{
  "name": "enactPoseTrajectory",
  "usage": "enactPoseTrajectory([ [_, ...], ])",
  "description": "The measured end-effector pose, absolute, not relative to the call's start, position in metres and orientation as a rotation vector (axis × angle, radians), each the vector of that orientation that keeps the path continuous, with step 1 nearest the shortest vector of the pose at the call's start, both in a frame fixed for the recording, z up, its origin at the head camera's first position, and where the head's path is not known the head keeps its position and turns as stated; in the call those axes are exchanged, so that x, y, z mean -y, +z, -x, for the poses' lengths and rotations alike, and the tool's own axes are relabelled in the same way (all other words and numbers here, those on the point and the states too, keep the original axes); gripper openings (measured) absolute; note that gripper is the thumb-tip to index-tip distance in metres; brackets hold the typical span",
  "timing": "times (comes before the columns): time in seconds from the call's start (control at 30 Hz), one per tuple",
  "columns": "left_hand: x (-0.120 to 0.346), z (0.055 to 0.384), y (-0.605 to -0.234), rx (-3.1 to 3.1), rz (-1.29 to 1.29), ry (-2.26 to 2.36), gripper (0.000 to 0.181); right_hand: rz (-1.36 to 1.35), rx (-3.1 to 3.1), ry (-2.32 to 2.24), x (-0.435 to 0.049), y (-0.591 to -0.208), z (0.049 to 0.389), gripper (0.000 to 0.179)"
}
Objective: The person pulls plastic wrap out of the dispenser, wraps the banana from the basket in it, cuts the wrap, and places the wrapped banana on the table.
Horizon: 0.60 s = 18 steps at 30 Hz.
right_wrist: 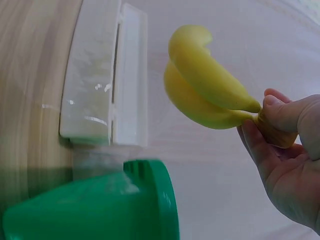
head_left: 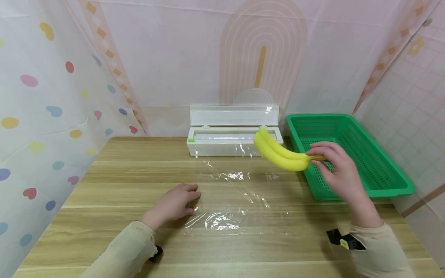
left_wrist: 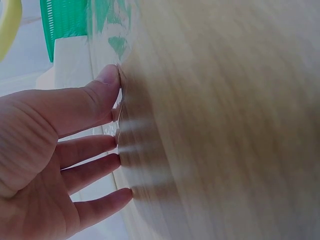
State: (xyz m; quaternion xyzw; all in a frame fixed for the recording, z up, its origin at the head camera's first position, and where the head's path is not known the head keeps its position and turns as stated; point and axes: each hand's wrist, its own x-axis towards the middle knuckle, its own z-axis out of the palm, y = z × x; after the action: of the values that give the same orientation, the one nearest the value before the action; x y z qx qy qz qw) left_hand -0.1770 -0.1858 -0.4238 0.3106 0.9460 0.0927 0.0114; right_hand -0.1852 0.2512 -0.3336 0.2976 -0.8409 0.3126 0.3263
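Two joined yellow bananas hang in the air above the table, pinched at their brown stem by my right hand. In the right wrist view the thumb and fingers close on that stem, and the bananas point away from the hand. A sheet of clear plastic wrap lies over the wood, running back to a white wrap dispenser with its lid raised. My left hand rests at the sheet's left edge; in the left wrist view its spread fingertips touch the table surface there.
A green plastic basket stands at the right, beneath and behind my right hand. Patterned cloth hangs behind the wooden table and along both sides.
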Motion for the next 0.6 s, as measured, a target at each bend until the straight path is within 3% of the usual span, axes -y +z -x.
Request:
enactPoseTrajectory([
  [0.6,0.186,0.178,-0.426,-2.947,-0.960,0.291,0.056,-0.962,2.218,0.910,-0.215,-0.348,0.199,0.039],
])
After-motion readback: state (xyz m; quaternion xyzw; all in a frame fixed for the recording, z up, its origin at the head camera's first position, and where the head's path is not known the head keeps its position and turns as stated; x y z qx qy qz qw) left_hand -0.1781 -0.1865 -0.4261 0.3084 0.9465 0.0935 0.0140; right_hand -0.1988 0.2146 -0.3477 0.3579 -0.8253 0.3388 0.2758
